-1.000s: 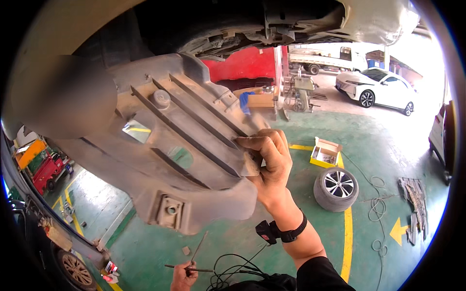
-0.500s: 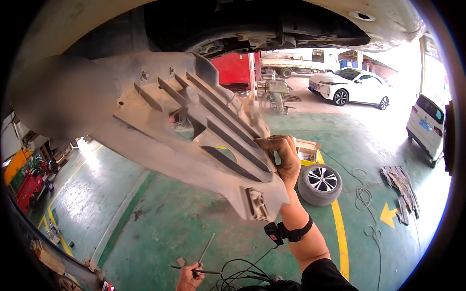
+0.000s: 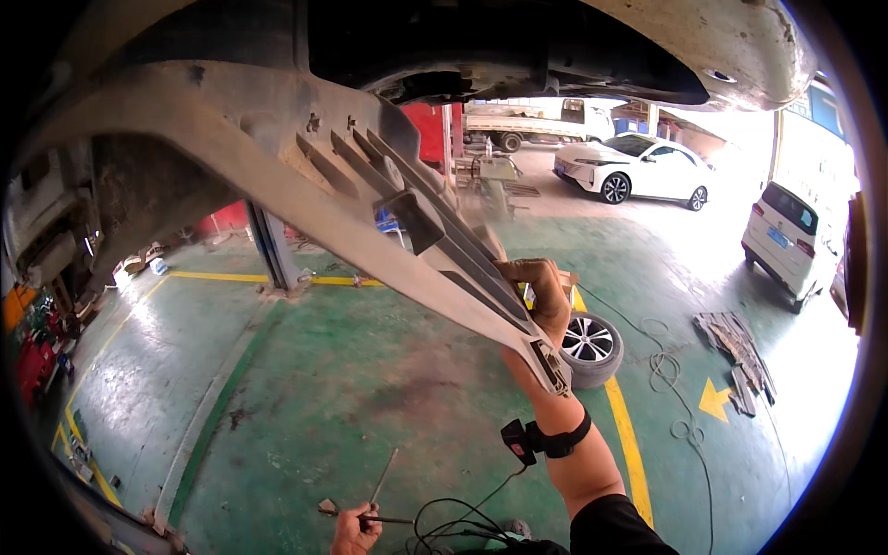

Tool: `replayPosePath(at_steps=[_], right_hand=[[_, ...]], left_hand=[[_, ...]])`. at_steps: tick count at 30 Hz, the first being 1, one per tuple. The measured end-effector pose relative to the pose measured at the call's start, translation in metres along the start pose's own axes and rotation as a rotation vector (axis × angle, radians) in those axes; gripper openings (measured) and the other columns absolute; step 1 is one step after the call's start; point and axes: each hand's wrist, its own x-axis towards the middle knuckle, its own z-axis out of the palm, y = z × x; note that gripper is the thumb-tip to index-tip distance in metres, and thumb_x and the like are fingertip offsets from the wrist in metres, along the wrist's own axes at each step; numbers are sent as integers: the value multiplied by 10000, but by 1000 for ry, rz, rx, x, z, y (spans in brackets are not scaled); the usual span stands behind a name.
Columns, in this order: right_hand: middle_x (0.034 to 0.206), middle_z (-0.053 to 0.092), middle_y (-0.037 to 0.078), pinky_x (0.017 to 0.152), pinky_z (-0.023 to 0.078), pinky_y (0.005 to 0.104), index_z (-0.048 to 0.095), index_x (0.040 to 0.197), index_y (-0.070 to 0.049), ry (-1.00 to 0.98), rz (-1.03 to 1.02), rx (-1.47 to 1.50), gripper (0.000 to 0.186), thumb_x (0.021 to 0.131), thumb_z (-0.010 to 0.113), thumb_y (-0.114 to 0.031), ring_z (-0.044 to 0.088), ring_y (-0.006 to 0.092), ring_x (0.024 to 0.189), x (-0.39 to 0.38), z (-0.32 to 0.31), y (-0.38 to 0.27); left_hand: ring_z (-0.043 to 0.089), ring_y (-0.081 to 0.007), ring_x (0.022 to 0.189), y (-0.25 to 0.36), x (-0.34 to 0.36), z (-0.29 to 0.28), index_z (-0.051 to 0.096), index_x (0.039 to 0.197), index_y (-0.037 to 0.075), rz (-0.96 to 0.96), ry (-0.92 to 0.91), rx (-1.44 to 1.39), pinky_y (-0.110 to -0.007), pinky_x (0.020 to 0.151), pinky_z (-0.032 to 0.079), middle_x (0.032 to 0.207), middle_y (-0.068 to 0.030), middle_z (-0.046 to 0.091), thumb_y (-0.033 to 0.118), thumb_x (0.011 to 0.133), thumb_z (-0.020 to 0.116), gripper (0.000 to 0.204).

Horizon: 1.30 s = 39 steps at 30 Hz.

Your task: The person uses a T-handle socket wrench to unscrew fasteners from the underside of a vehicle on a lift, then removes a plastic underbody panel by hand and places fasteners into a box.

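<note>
A dusty, ribbed plastic underbody panel [image 3: 326, 220] hangs tilted beneath the raised car [image 3: 592, 46], its narrow end pointing down toward me. My right hand [image 3: 544, 294] is closed on the panel's right edge near that end, fingers hooked over the rim. A black strap with a small device [image 3: 546, 440] is around my right wrist. Low in the picture, my left hand [image 3: 351, 531] is closed around a thin dark rod-like tool [image 3: 393, 520]. A thin pale metal rod [image 3: 385, 474] shows just above that hand; whether the hand holds it too I cannot tell.
A wheel [image 3: 592, 347] lies on the green floor beyond my right arm. Hoses [image 3: 661, 361] and a dirty dark panel [image 3: 735, 347] lie farther right. Black cables [image 3: 462, 518] loop near my body. A lift post [image 3: 270, 245] stands left; white cars [image 3: 638, 169] are parked behind.
The panel has tilted so its face is seen more edge-on, and its near end has shifted slightly right. My right hand keeps its grip; my left hand has hardly moved.
</note>
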Motion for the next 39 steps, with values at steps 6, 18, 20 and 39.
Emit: replayPosePath(at_steps=[6, 18, 20, 39], right_hand=[[885, 623, 65, 789, 425, 275, 653, 928, -26, 1, -1, 0, 149, 797, 707, -74, 575, 176, 838, 0, 1, -4], [831, 609, 79, 713, 448, 329, 687, 941, -70, 25, -108, 44, 315, 657, 766, -180, 550, 271, 805, 6, -1, 1], [832, 606, 78, 712, 449, 335, 688, 942, -75, 41, -76, 62, 316, 653, 765, -178, 547, 272, 806, 6, -1, -1], [824, 527, 81, 706, 445, 392, 652, 925, -95, 69, -131, 189, 250, 685, 666, -27, 502, 306, 812, 4, 3, 1]], left_hand=[[417, -132, 530, 9, 14, -26, 533, 959, -41, -82, -41, -31, -275, 487, 309, 649, -25, 451, 181, 980, 501, 224], [407, -136, 526, 18, -7, -15, 536, 968, -24, -62, 63, 10, -271, 482, 299, 632, -22, 431, 198, 946, 561, 225], [408, -138, 528, 22, -15, -4, 537, 972, -24, -84, 85, 30, -271, 478, 293, 629, -22, 429, 201, 940, 567, 229], [386, -152, 564, 14, -22, 17, 543, 972, -26, -124, 205, 29, -270, 470, 281, 702, -46, 441, 244, 977, 507, 272]])
